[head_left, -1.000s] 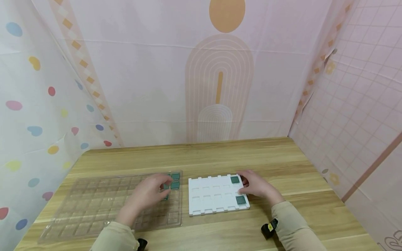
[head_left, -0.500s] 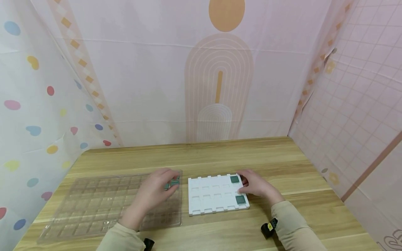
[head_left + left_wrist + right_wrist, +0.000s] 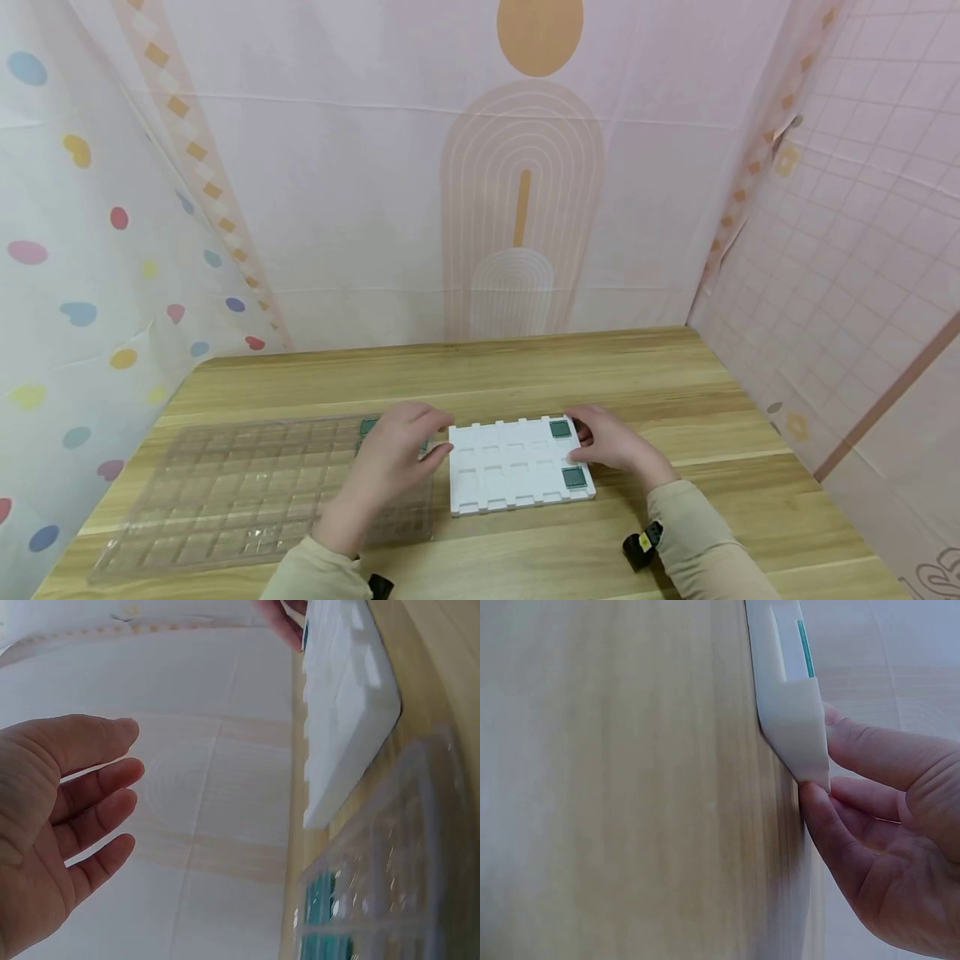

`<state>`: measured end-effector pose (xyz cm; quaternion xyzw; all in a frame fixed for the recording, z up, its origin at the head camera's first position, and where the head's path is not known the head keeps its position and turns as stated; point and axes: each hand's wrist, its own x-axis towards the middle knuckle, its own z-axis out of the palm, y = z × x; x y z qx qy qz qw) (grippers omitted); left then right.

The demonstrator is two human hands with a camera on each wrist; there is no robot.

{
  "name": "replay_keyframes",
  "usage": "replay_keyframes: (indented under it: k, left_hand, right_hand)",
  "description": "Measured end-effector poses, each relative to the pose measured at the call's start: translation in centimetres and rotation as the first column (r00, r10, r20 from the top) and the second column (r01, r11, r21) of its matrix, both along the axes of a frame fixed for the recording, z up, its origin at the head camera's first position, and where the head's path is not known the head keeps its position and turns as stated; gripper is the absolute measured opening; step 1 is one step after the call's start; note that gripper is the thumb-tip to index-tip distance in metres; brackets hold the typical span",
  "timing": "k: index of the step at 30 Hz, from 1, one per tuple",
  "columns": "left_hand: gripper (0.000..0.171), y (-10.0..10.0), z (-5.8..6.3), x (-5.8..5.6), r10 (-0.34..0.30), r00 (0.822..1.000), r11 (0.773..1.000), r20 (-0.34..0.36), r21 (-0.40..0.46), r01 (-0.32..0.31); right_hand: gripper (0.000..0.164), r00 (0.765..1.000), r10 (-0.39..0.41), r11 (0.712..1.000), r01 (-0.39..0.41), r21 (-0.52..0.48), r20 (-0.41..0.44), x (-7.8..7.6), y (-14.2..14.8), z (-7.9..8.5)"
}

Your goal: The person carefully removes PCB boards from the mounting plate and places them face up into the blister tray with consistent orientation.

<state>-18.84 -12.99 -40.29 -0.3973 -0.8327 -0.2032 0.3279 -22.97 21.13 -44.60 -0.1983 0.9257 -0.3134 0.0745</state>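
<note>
My left hand (image 3: 397, 450) hovers over the right end of a clear plastic compartment tray (image 3: 225, 492), its fingertips near the left edge of a white slotted tray (image 3: 495, 462). Seen from the left wrist, that hand's (image 3: 67, 802) fingers are loosely bent, and nothing shows between them and the thumb. At the white tray's right end, my right hand (image 3: 611, 442) grips the edge; the right wrist view has fingers and thumb of this hand (image 3: 892, 825) pinching the tray's end. Two small green circuit boards (image 3: 560, 429) sit in its right column. More green boards (image 3: 321, 900) lie in the clear tray, partly hidden.
Both trays lie on a wooden table (image 3: 637, 367), a narrow gap between them. Patterned cloth (image 3: 360, 208) hangs behind the table and at both sides. A small black device (image 3: 640, 550) is worn at the right wrist.
My left hand has moved right, from over the green boards in the clear tray to the white tray's left edge. The right hand keeps its place on the white tray.
</note>
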Motion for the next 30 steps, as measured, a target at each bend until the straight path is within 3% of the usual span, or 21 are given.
replay_keyframes:
  k: [6,22,30]
  left_hand:
    - [0.034,1.8,-0.9,-0.2,0.018,1.0,1.0,0.002,-0.017,-0.018]
    - [0.029,6.0,-2.1,-0.5,0.002,0.99,0.998,0.138,-0.055,0.006]
    - [0.027,7.8,-1.9,-0.5,0.052,0.966,0.994,0.252,-0.11,-0.025]
  right_hand:
    - [0.067,1.0,0.008,1.0,-0.008,-0.002,-0.002,-0.1,0.1,-0.1]
    - [0.066,1.0,0.003,1.0,-0.003,0.002,-0.009,0.1,-0.2,-0.1]
    - [0.065,1.0,-0.021,1.0,0.021,0.001,0.011,-0.1,-0.2,-0.1]
